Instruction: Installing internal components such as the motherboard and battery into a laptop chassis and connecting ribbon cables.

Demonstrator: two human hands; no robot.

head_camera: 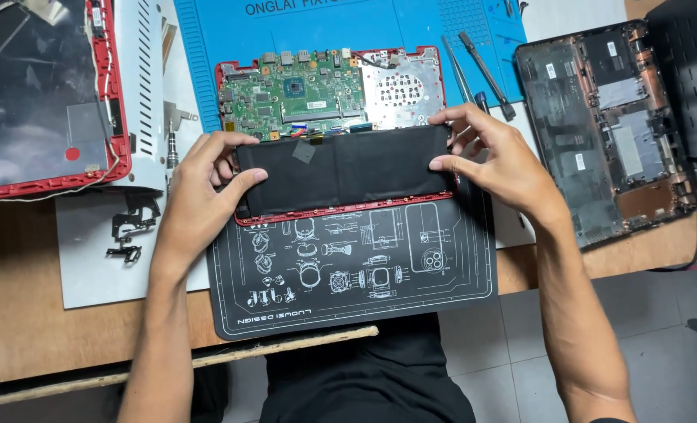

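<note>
**Desk:** What sits inside the red laptop shell (333, 213)?

**Photographer:** One green circuit board (293, 94) fills its upper left, one silver perforated plate (401, 88) its upper right. Across the lower half lies one flat black battery pack (344, 168), gripped at both ends. The left hand (199, 196) clamps the pack's left end, thumb on top and fingers curled over the upper edge. The right hand (499, 160) pinches the right end, fingertips at the upper corner and thumb on the face.

**Desk:** And under the shell?

**Photographer:** Its near edge rests on one black work mat (348, 274) printed with white diagrams; its far half lies on one blue repair mat (348, 27).

**Desk:** Other housings?

**Photographer:** Two. A second black laptop base (603, 129) lies open at the right, its bays bare. A red-edged lid (43, 94) lies at the left, a dark panel inside.

**Desk:** Tools?

**Photographer:** Two metal tools (481, 66) lie beside the shell's right corner, and two small black hinges (133, 227) sit on a white sheet (97, 266) left of the left hand.
</note>
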